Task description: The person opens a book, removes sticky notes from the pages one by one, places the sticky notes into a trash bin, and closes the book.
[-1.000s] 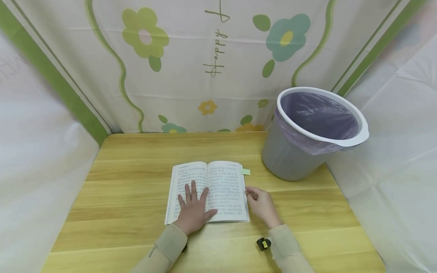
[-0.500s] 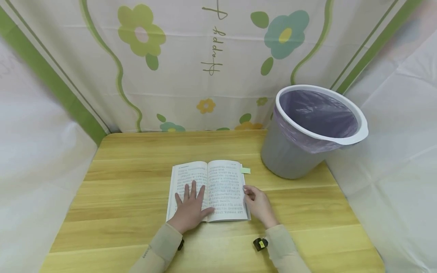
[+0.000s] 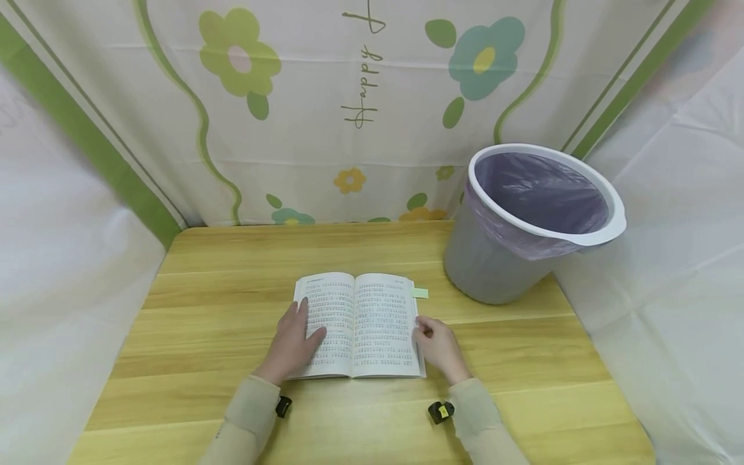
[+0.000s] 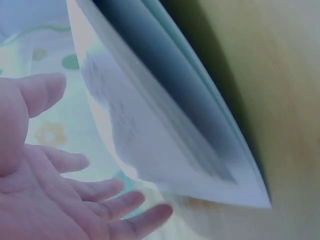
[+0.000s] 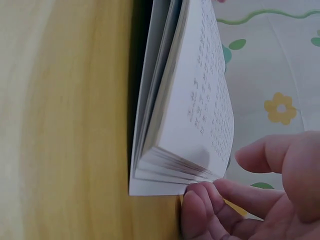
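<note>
An open book with printed pages lies on the wooden table, a pale green tab sticking out from its right side. Over the outer part of the left page is my left hand, thumb spread from the fingers; the left wrist view shows its palm facing the book's edge. My right hand is at the right page edge. In the right wrist view its index fingertip touches the fanned page edges, the other fingers are curled under, and the thumb stands apart from the paper.
A grey bin with a white rim and a purple liner stands at the table's back right. Behind the table hangs a flower-patterned cloth; white fabric borders both sides. Black wrist devices sit by both cuffs.
My left hand has slid left from the middle of the book to the left page's outer side. The right hand stays at the right page edge, barely shifted.
</note>
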`<state>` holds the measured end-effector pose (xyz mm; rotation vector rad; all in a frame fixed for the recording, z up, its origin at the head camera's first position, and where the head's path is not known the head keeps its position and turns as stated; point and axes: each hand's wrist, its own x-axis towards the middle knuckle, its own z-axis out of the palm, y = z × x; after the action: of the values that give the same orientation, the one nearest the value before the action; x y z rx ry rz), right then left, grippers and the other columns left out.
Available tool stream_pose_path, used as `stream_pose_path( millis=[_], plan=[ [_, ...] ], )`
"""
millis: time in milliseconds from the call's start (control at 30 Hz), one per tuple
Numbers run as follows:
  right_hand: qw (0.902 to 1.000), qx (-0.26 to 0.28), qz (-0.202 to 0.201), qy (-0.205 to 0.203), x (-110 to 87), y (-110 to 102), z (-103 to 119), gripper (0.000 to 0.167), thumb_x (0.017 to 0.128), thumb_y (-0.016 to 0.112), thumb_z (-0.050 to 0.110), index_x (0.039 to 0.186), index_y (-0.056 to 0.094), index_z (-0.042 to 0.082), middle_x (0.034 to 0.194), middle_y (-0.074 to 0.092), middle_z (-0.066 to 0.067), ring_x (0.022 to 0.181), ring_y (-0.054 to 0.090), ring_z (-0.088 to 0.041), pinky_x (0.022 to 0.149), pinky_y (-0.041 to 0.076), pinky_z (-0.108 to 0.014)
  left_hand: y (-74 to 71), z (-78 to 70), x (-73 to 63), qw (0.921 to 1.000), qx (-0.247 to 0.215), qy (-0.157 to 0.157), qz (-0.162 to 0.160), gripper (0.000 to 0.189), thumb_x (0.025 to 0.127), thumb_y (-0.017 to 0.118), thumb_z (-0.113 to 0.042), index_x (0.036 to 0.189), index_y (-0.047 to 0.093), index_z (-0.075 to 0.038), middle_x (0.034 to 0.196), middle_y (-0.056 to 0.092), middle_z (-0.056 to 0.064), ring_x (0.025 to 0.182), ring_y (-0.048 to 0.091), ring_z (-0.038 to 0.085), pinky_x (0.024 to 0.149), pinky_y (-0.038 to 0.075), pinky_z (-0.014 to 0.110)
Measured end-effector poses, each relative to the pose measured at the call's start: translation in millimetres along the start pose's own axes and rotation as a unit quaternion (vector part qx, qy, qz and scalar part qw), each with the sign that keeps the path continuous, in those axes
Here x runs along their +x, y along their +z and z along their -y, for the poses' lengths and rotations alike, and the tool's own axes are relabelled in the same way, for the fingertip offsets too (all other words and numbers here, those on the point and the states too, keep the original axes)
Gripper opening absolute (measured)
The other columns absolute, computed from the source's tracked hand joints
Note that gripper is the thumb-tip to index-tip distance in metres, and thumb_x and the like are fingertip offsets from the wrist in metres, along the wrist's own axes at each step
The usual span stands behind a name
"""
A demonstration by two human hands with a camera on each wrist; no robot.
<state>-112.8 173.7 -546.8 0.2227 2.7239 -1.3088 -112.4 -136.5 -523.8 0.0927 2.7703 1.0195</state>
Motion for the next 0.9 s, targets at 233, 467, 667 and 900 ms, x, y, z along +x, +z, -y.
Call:
stream_pose_path(
  millis=[233, 467, 667, 900],
  plan=[
    [0.9989, 0.013, 0.026, 0.035, 2.2, -2, 4, 0.036, 0.098, 0.056, 0.020, 0.128, 0.065, 0.003, 0.107, 0.068, -0.007, 0.087, 0.060, -0.018, 0.074, 0.052, -0.034, -5.3, 8.2, 0.2, 0.9996, -0.008, -0.019, 0.021, 0.086, 0.097, 0.065, -0.034, 0.153, 0.016, 0.010, 0.149, 0.026, 0.039, 0.137, 0.026, 0.054, 0.109, 0.028, 0.062],
    [0.9951, 0.055, 0.046, 0.068, 5.9, -3, 3, 0.037, 0.098, 0.054, 0.022, 0.127, 0.064, 0.000, 0.083, 0.065, -0.007, 0.070, 0.061, -0.019, 0.060, 0.049, -0.030, -2.3, 10.8, 0.9, 0.9990, -0.002, -0.031, 0.031, 0.094, 0.094, 0.066, -0.043, 0.154, 0.015, 0.008, 0.147, 0.029, 0.038, 0.135, 0.029, 0.052, 0.106, 0.033, 0.061],
    [0.9930, 0.059, 0.050, 0.089, 8.8, -3, 4, 0.037, 0.098, 0.054, 0.026, 0.123, 0.065, 0.001, 0.090, 0.066, -0.007, 0.076, 0.060, -0.020, 0.062, 0.049, -0.030, 1.8, 9.4, 1.0, 0.9988, 0.005, -0.041, 0.026, 0.101, 0.090, 0.069, -0.049, 0.155, 0.016, 0.007, 0.147, 0.029, 0.036, 0.135, 0.027, 0.051, 0.106, 0.034, 0.061],
    [0.9942, 0.022, 0.045, 0.095, 12.1, 0, 7, 0.039, 0.097, 0.057, 0.032, 0.124, 0.062, 0.004, 0.119, 0.062, -0.012, 0.103, 0.058, -0.028, 0.082, 0.050, -0.044, 3.4, 5.2, -0.6, 0.9987, 0.010, -0.046, 0.018, 0.100, 0.090, 0.069, -0.049, 0.154, 0.017, 0.007, 0.146, 0.030, 0.036, 0.133, 0.028, 0.050, 0.103, 0.036, 0.061]
  ],
)
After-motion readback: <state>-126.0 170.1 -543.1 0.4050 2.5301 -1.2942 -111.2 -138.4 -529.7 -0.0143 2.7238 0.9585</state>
